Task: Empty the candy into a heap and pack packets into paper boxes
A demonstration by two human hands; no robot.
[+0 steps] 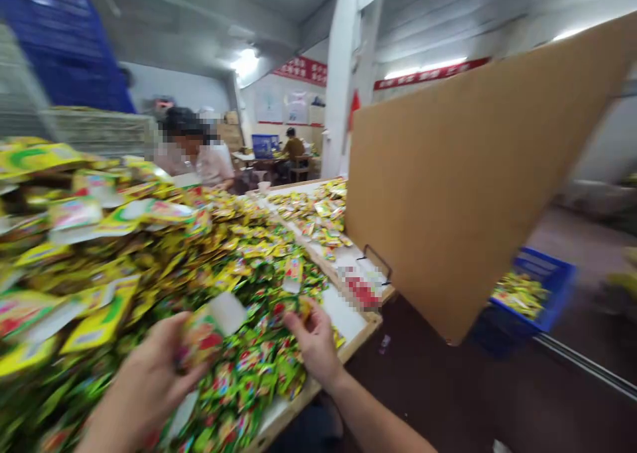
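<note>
My left hand (149,373) is wrapped around a small printed carton (202,337), whose white flap (227,312) stands open toward the right. Level with it, my right hand (318,343) pinches a small green and red sachet (279,309) between thumb and fingers. Beneath both hands spreads a heap of green sachets (249,363). Flat yellow cartons (102,314) with white flaps are piled high beside my left hand. Motion blurs the left hand and its carton somewhat.
A large cardboard sheet (448,194) stands at the table's right edge, by a black wire bracket (378,264). Past a wooden divider (303,241) lie more yellow packets (323,207). A blue crate (552,287) holds packets on the floor. A co-worker (199,154) sits across the pile.
</note>
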